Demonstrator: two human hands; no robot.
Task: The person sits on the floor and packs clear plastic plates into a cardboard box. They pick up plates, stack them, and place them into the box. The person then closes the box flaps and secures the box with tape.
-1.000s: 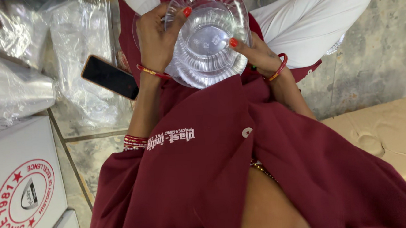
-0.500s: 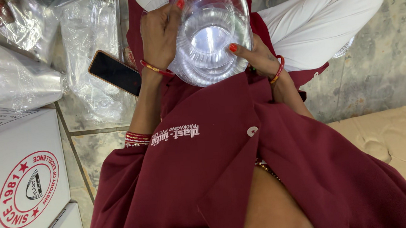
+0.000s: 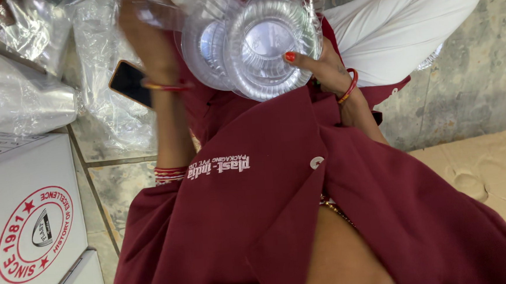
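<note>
Right hand (image 3: 319, 68) pinches the clear bowls (image 3: 264, 42); blurry left hand (image 3: 144, 31), grip unclear. Best peel slowly by the rim.

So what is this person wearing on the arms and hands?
Both arms come out of wide maroon sleeves pushed back from the forearms. The left hand, blurred, has a thin red bangle at the wrist and stacked red bangles nearer the elbow. The right hand has red-painted nails and red bangles at the wrist.
</note>
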